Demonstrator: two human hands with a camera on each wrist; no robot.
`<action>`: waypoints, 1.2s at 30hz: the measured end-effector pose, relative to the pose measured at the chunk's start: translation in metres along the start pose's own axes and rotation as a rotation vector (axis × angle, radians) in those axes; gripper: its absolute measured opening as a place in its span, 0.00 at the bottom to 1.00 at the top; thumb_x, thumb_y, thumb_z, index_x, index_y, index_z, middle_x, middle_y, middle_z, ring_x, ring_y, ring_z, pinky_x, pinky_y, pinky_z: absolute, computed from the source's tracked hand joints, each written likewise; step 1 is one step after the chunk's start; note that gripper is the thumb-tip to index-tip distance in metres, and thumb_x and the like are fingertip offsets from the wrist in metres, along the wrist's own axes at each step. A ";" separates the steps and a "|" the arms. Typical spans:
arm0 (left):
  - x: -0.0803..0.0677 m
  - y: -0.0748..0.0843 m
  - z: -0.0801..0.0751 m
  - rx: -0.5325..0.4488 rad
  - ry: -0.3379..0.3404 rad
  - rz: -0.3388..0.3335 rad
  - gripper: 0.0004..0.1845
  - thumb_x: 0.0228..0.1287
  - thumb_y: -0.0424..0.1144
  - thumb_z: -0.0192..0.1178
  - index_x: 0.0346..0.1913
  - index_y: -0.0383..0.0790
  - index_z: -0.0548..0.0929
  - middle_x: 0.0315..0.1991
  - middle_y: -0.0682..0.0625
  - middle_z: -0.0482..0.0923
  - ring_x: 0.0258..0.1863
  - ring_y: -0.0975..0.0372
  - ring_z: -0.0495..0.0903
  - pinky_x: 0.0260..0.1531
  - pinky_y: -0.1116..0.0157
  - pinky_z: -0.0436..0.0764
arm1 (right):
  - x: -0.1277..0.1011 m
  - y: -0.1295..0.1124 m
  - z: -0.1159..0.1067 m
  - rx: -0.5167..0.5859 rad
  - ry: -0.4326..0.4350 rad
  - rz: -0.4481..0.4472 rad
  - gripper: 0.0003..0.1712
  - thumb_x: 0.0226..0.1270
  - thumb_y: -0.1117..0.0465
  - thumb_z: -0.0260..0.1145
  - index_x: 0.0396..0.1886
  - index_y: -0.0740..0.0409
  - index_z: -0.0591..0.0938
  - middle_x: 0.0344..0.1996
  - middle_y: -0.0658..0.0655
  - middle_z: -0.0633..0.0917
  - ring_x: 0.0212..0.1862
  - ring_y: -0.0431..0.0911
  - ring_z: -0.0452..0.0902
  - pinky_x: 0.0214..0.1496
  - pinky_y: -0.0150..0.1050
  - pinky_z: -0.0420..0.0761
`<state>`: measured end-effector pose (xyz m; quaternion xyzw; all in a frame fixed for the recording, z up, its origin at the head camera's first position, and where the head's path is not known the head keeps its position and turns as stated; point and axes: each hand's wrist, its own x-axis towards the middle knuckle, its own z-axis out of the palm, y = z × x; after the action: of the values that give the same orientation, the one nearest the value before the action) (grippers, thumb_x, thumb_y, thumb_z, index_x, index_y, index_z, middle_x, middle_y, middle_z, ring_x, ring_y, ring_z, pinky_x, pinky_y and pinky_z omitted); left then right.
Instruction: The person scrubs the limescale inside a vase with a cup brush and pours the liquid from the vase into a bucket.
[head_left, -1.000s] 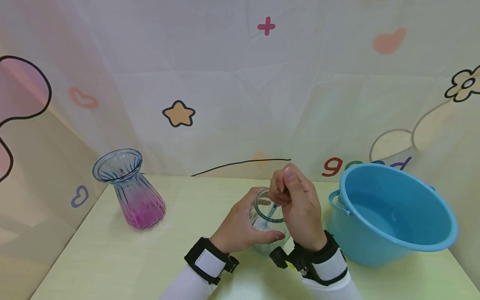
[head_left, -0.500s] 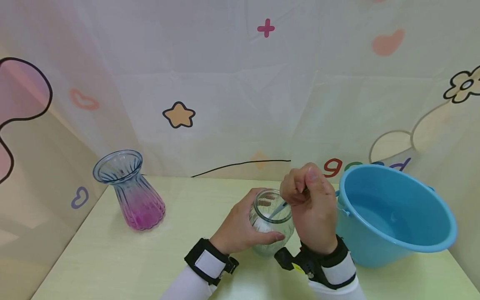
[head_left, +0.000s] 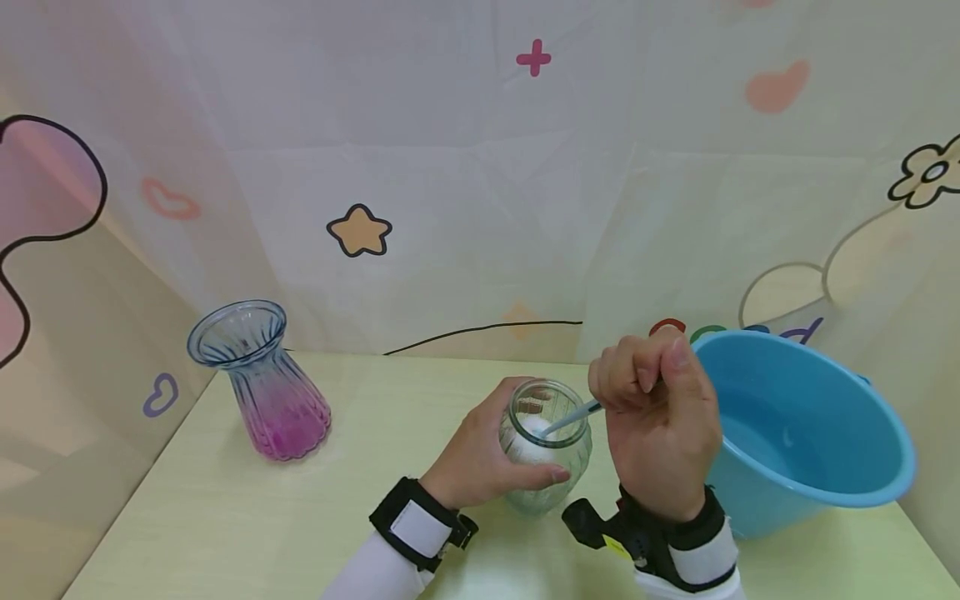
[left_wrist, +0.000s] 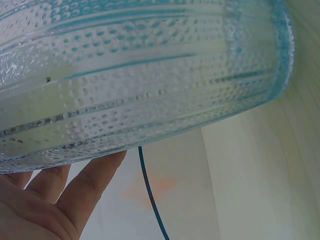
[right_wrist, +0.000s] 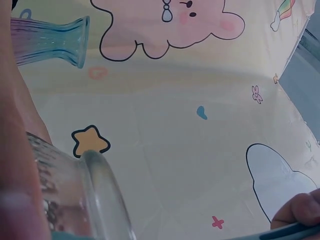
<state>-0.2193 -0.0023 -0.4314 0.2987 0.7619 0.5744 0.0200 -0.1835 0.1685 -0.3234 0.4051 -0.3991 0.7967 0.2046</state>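
Note:
A clear ribbed glass jar [head_left: 572, 467] stands at the middle of the table, tilted slightly. My left hand [head_left: 487, 454] grips its left side, with the thumb across the front; in the left wrist view, the jar's dimpled wall [left_wrist: 150, 85] lies over the fingers [left_wrist: 85, 190]. Above and right of the rim, my right hand [head_left: 660, 417] holds the blue-grey handle of a bottle brush [head_left: 572, 418]. The brush slants down through the mouth, and its white head sits inside the jar. In the right wrist view, part of the handle [right_wrist: 285, 232] crosses the bottom edge near the jar's rim [right_wrist: 107, 195].
On the left stands a ribbed glass vase [head_left: 262, 383], blue at the top and pink below. A blue plastic bucket [head_left: 795, 492] is at the right, partly behind my right hand. A printed cloth [head_left: 450, 167] hangs behind the pale table [head_left: 247, 525].
My right hand has moved right, away from the jar and in front of the bucket, so the brush handle leans flatter over the rim. The left hand and jar stay about where they were.

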 end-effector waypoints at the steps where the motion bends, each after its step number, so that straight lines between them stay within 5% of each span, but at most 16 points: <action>1: 0.000 0.000 0.000 -0.003 0.000 -0.002 0.45 0.49 0.51 0.81 0.69 0.68 0.67 0.61 0.58 0.79 0.54 0.64 0.81 0.53 0.62 0.83 | 0.000 0.000 0.000 0.011 -0.001 -0.002 0.20 0.85 0.62 0.34 0.29 0.60 0.62 0.20 0.54 0.60 0.22 0.45 0.55 0.24 0.40 0.53; 12: 0.000 0.000 0.001 -0.021 -0.003 -0.011 0.45 0.49 0.50 0.82 0.69 0.67 0.67 0.60 0.56 0.80 0.54 0.64 0.81 0.55 0.62 0.82 | -0.003 0.002 0.000 -0.016 -0.025 0.066 0.19 0.85 0.62 0.35 0.29 0.60 0.64 0.20 0.54 0.62 0.21 0.46 0.56 0.25 0.42 0.56; 21: 0.000 -0.002 0.001 -0.061 -0.023 -0.008 0.45 0.51 0.48 0.81 0.70 0.65 0.66 0.59 0.52 0.80 0.54 0.52 0.81 0.52 0.62 0.84 | -0.005 0.010 0.005 -0.124 -0.088 0.189 0.20 0.86 0.63 0.34 0.29 0.59 0.64 0.20 0.54 0.61 0.22 0.47 0.55 0.22 0.42 0.56; 28: 0.001 -0.004 0.002 -0.069 -0.026 0.002 0.44 0.51 0.46 0.81 0.68 0.63 0.67 0.54 0.58 0.81 0.49 0.63 0.81 0.49 0.63 0.85 | -0.008 0.016 0.011 -0.281 -0.132 0.282 0.20 0.87 0.62 0.35 0.29 0.61 0.63 0.21 0.52 0.60 0.22 0.47 0.55 0.22 0.44 0.56; 36: 0.001 -0.003 0.001 -0.046 -0.020 0.012 0.46 0.49 0.44 0.82 0.69 0.64 0.66 0.53 0.58 0.81 0.48 0.62 0.82 0.48 0.63 0.86 | -0.011 0.020 0.015 -0.345 -0.125 0.326 0.20 0.87 0.63 0.36 0.28 0.61 0.64 0.21 0.52 0.61 0.22 0.49 0.54 0.22 0.43 0.56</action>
<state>-0.2210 -0.0009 -0.4337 0.3085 0.7465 0.5888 0.0310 -0.1829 0.1441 -0.3368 0.3430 -0.6013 0.7125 0.1143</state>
